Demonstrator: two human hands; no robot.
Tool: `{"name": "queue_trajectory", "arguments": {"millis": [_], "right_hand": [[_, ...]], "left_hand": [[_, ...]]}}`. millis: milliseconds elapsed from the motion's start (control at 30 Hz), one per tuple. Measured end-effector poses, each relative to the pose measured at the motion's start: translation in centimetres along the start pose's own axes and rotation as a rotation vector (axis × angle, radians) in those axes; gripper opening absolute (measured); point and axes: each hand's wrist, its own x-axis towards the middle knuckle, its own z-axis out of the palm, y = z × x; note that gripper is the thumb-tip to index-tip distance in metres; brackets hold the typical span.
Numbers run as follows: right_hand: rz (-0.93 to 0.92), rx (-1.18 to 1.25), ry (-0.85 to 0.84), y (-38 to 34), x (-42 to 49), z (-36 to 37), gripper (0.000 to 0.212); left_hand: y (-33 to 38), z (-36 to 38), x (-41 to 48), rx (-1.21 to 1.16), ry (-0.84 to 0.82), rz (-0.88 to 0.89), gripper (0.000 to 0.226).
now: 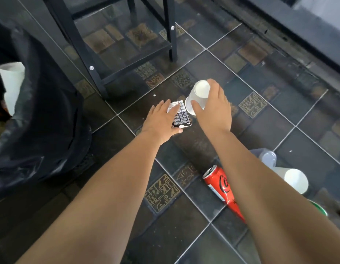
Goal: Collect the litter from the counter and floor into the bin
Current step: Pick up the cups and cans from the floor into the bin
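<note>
Head view is showing both hands reaching down to the tiled floor (pixel 260 130). The left hand (pixel 161 121) is lying flat, fingers spread, on a black wrapper (pixel 181 118). The right hand (pixel 214 107) is curling around a white cup (pixel 198 96), thumb on its rim. A red can (pixel 220 185) is lying nearer. The bin (pixel 41 121) is standing at left.

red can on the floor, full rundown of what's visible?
The red can is a slim drink can, apparently aluminium, with a white script logo and a white label panel. It lies on its side on the dark floor tiles, silver top pointing up-left; whether it is opened cannot be told. Its lower end is hidden behind the person's right forearm. Neither hand touches it. A white cup lies apart to its right.
</note>
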Motion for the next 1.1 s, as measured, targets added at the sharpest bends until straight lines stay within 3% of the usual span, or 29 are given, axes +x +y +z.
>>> {"name": "queue_trajectory", "arguments": {"millis": [400,700,933,1100], "right_hand": [[0.029,0.086,0.032,-1.5,-2.3,-1.5,0.064],[-0.003,0.233,0.142,-4.5,-5.9,-6.2,0.067],[-0.110,0.368,0.295,-11.1,-7.7,-10.5,0.068],[-0.170,0.629,0.344,-17.7,-8.1,-13.1,0.069]], "left_hand": [[-0.9,-1.0,-4.0,-0.053,0.218,-0.067,0.078],[-1.0,-7.1,-10.4,-0.132,0.506,-0.109,0.073],[-0.5,-14.3,-16.5,-0.188,0.802,-0.120,0.068],[-3.3,-18.9,-20.1,-0.154,0.974,-0.214,0.069]]}}
